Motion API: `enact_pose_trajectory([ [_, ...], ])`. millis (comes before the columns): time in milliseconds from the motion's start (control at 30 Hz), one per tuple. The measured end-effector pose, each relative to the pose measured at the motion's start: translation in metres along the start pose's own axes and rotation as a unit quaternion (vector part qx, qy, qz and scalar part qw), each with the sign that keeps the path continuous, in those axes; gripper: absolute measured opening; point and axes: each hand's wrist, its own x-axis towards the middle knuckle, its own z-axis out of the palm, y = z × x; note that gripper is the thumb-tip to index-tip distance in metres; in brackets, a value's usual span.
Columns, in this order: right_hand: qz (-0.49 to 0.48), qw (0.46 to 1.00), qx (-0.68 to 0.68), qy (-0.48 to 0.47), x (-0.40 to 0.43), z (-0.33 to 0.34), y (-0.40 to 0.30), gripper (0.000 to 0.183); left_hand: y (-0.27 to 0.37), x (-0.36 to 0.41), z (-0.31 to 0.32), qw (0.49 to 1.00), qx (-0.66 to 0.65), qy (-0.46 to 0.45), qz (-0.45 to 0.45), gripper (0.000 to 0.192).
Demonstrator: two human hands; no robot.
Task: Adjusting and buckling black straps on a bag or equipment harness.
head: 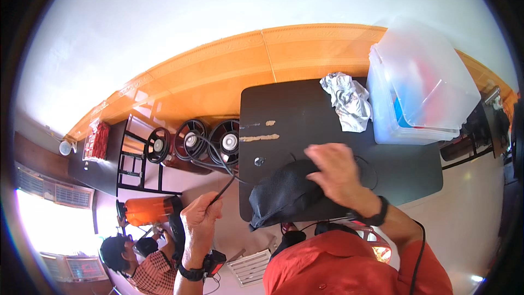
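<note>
My left hand (pixel 201 215) is closed on a thin black cord (pixel 223 190) to the left of the dark table (pixel 303 114). The cord runs up towards looped cables beside the table's left edge. On the near part of the table lies a black mesh-fabric bag or cover (pixel 280 194), its lower end over the front edge. My right hand (pixel 335 172), slightly blurred, is over the right end of the black fabric with thumb and fingers apart; whether it touches the fabric cannot be told. A thin black wire curves on the table just right of this hand.
A crumpled white cloth (pixel 350 102) and a translucent plastic bin (pixel 413 131) stand at the table's back right. Stacked round-based stools (pixel 190 141) with cables are left of the table. A person (pixel 143 260) in a checked shirt is at lower left by an orange object (pixel 147 211).
</note>
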Motion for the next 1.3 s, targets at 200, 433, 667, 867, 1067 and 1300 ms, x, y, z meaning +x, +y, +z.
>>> enact_pose_trajectory([
  [200,-0.124,0.988,0.065,-0.062,0.034,0.058,-0.026,0.044,0.043,0.012,-0.007,0.998,0.027,-0.029,0.057,0.011],
  [433,-0.084,0.993,0.003,-0.084,0.005,0.032,0.038,0.017,-0.015,0.036,-0.065,0.985,-0.060,0.145,0.066,0.007],
  [667,0.142,0.976,0.137,-0.088,0.002,-0.015,0.092,0.019,-0.076,0.061,-0.137,0.970,0.153,0.185,-0.029,0.014],
  [867,0.212,0.971,0.103,-0.042,0.024,-0.010,0.102,0.029,-0.090,0.059,-0.112,0.989,0.094,0.101,-0.060,0.014],
  [1067,0.205,0.959,-0.074,-0.182,-0.001,0.009,0.089,0.056,-0.117,0.061,-0.040,0.999,0.016,0.036,-0.036,0.011],
  [1300,-0.019,0.934,-0.115,-0.339,-0.029,0.030,0.018,0.093,-0.161,0.058,0.018,0.985,0.152,-0.008,0.074,0.042],
])
